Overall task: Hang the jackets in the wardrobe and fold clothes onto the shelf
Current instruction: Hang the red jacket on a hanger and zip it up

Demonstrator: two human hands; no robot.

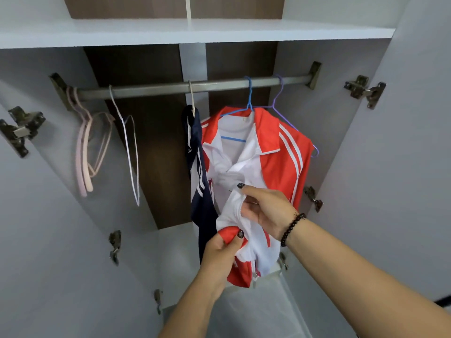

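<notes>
Jacket (275, 152) in red and white hangs from the blue hanger (249, 98) on the rail (158, 89), right of centre in the open wardrobe, its front open and its white lining showing. Its lower front is bunched between both hands, below the collar and just above the wardrobe floor. The left hand (222, 254) grips a red fold of the hem edge: the thumb presses on top of the cloth and the fingers (240, 236) curl under it, so the red cloth sits pinched between them. The right hand (266, 211) is just above, with a beaded bracelet (292, 228) at the wrist. Its fingers are bent round a white flap of the front, the thumb tip lying against the cloth higher up; the white cloth passes over and inside the curled fingers. The two hands are close together, the cloth stretched between them.

A navy jacket (197, 167) with white stripes hangs just left of the red one, touching it, on a pale hanger. A purple hanger (280, 93) hooks on the rail just right of the blue one, partly behind the red shoulder. Further left, a white wire hanger (129, 147) and pink hangers (85, 147) hang bare. A white shelf (195, 30) runs above the rail. Both doors stand open, hinges (366, 91) showing.
</notes>
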